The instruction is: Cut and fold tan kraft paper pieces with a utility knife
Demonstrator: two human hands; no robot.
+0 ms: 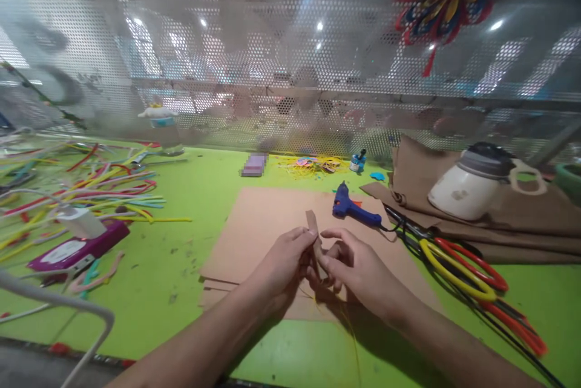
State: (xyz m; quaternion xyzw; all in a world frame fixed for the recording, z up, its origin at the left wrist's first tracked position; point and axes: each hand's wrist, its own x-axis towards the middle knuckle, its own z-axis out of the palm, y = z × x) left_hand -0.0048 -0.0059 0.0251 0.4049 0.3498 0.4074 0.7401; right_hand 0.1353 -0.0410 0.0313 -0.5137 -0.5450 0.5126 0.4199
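Observation:
Between my two hands a narrow brown strip [311,220] stands up at a slant, above a stack of brown cardboard sheets [263,212]. My left hand [289,255] pinches the strip from the left, thumb and forefinger near its middle. From the right, my right hand [347,261] holds its lower part with curled fingers, the forefinger arched over. A thin yellow thread [349,321] hangs below my hands toward the table's front edge. What the lower fingers touch is partly hidden. Just beyond my right hand lies a blue glue gun [354,206] on the cardboard.
Scissors with yellow and red handles [458,270] lie at right, before a white jug [467,185] on brown cloth [413,164]. At left are colourful strips [122,185] and a purple power strip [82,252]. A small blue bottle [357,162] stands near the perforated screen [254,85].

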